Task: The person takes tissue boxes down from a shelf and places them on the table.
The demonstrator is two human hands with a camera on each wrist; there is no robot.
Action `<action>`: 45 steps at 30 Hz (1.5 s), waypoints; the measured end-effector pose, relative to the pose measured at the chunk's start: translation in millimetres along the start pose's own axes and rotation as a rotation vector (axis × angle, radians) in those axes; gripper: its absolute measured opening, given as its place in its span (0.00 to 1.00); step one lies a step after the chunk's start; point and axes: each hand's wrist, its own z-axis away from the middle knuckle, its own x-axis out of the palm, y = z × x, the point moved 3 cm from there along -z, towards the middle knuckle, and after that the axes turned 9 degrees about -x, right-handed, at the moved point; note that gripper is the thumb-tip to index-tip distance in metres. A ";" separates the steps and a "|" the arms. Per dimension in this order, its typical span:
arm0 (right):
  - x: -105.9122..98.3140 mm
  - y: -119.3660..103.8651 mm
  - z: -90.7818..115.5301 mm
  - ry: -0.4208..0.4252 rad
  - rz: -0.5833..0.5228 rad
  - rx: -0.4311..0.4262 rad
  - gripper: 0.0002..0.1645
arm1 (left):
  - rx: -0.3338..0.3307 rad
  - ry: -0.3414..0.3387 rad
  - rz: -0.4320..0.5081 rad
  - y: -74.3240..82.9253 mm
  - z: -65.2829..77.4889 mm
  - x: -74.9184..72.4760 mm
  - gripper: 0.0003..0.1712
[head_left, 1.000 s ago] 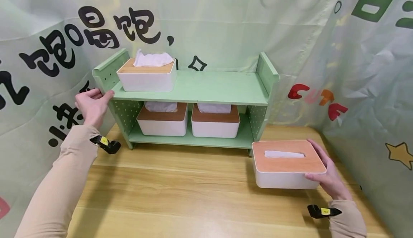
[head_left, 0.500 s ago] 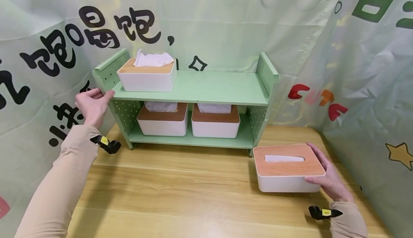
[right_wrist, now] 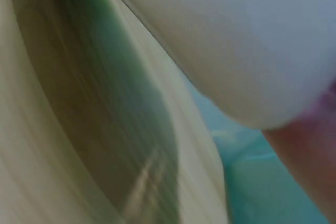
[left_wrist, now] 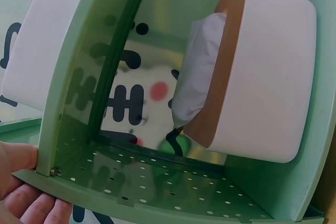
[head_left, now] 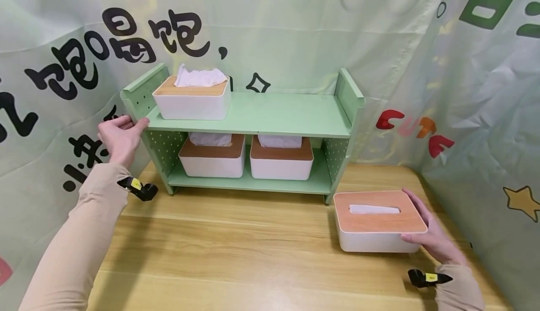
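My left hand (head_left: pixel 121 138) grips the front left edge of a green metal shelf (head_left: pixel 253 126); the left wrist view has the thumb on the front and the fingers (left_wrist: pixel 39 205) behind the perforated side panel. On the right, my right hand (head_left: pixel 434 233) holds a white tissue box (head_left: pixel 377 241) with a wood-look lid by its right end, thumb in front. A pale tissue shows in its slot. The box appears slightly above the wooden table (head_left: pixel 236 255), with a shadow under it. In the right wrist view its white wall (right_wrist: pixel 252 51) fills the upper right, blurred.
One similar tissue box (head_left: pixel 194 107) stands at the left of the upper shelf. Two more, a left one (head_left: pixel 213 166) and a right one (head_left: pixel 281 168), sit on the lower shelf. A printed cloth (head_left: pixel 287 34) hangs behind and at both sides.
My right hand has brought the tissue box a little nearer to me and slightly right, away from the shelf's corner. The left hand and the shelf have not moved.
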 end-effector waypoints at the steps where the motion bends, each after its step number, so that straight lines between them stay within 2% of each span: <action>1: -1.9 -0.3 1.0 -0.018 0.021 0.014 0.66 | 0.003 0.001 -0.007 -0.1 -0.1 0.0 0.32; 7: -11.4 -4.9 5.0 -0.115 0.180 0.101 0.69 | -0.005 0.000 -0.005 -0.2 -0.5 0.0 0.32; 11: -15.4 -3.8 6.3 -0.145 0.227 0.111 0.69 | 0.002 0.002 -0.007 -0.6 -1.0 -0.3 0.32; 22: -20.8 7.0 18.7 -0.185 0.159 0.144 0.69 | 0.016 -0.007 0.006 -1.5 -0.7 0.2 0.32; 29: -21.2 7.9 17.7 -0.181 0.180 0.153 0.70 | 0.013 0.000 -0.007 -0.7 -0.4 -0.7 0.32; 36: -22.0 8.7 18.9 -0.180 0.169 0.177 0.70 | 0.006 -0.001 0.027 -0.2 0.5 -0.9 0.32; 40: -21.8 9.1 19.0 -0.175 0.132 0.210 0.65 | 0.009 0.000 0.017 -1.0 0.7 -1.2 0.32; 45: -18.1 11.4 14.5 -0.101 0.105 0.351 0.52 | 0.013 0.004 0.016 -1.1 0.0 -0.8 0.32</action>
